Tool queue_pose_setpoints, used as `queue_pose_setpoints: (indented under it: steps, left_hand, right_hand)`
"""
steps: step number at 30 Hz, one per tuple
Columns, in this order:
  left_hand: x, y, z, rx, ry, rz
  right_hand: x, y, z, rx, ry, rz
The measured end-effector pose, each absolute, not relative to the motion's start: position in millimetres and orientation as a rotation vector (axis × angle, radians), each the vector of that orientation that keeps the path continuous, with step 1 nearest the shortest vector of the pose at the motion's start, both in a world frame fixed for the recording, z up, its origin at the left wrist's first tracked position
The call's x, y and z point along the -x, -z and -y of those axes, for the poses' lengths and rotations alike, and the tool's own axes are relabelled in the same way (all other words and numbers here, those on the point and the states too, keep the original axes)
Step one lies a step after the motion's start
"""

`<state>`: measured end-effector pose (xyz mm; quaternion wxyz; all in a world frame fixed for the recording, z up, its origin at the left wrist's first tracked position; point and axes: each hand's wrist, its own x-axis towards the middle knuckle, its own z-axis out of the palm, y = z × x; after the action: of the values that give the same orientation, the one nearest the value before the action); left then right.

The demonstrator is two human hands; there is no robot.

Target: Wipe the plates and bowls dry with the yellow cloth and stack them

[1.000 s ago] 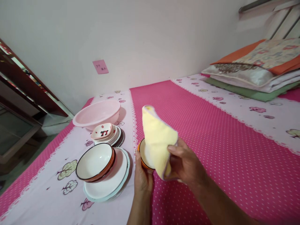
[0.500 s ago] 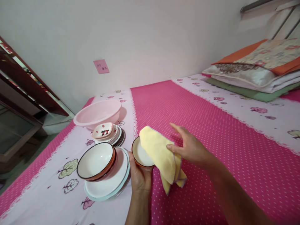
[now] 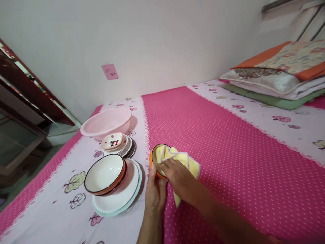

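My left hand (image 3: 155, 191) grips a small orange bowl (image 3: 153, 162) from below, tilted toward me just above the pink bedspread. My right hand (image 3: 179, 179) presses a yellow cloth (image 3: 185, 160) down into the bowl, so most of the bowl's white inside is hidden. A corner of the cloth hangs down under my right wrist. To the left of the bowl, an orange-rimmed bowl (image 3: 105, 174) sits on a stack of white plates (image 3: 119, 200).
Behind the plates stands a second stack of dishes topped by a small patterned dish (image 3: 113, 141), then a pink plastic basin (image 3: 106, 122). Folded bedding (image 3: 276, 78) lies at the back right. A dark wooden shelf (image 3: 22, 91) stands left of the bed (image 3: 228, 142).
My right hand brought the raised cloth down, opened briefly over it, and now pushes it into the bowl. My left hand has kept hold of the bowl, tilting it slightly.
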<state>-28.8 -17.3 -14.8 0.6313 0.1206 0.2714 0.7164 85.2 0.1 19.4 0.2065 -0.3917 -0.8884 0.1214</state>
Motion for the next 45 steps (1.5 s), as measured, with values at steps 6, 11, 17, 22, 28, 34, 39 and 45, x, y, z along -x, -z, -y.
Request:
queue_pose_setpoints:
  steps: [6, 11, 17, 22, 28, 34, 39, 45]
  left_hand:
    - [24.3, 16.0, 21.5, -0.456, -1.612, -0.637]
    - [25.1, 15.7, 21.2, -0.383, -1.642, -0.677]
    - [25.1, 15.8, 23.7, -0.382, -1.607, -0.656]
    - [22.7, 9.2, 24.6, -0.479, -1.635, -0.690]
    - [20.4, 4.3, 23.4, -0.554, -1.652, -0.743]
    - [23.4, 7.2, 21.5, -0.675, -1.629, -0.889]
    - [21.9, 9.9, 23.5, -0.789, -1.527, -0.957]
    - [26.0, 8.5, 24.8, -1.103, -1.248, -0.943]
  right_hand:
    - [-88.6, -19.8, -3.6, 0.985, -0.474, 2.352]
    - [-105.9, -41.1, -7.3, 0.910, -0.827, 2.105]
    - [-142.7, -58.8, -25.5, 1.518, -0.734, 1.912]
    - [-139.1, -52.7, -25.7, 1.390, -0.909, 2.008]
    - [-167.0, -57.1, -35.6, 1.198, -1.274, 1.426]
    - [-196.0, -73.7, -37.4, 0.940, -1.085, 0.533]
    - [-180.9, -88.4, -12.2, 0.860, -0.975, 0.793]
    - [-170.0, -83.5, -10.9, 0.711, -1.319, 1.588]
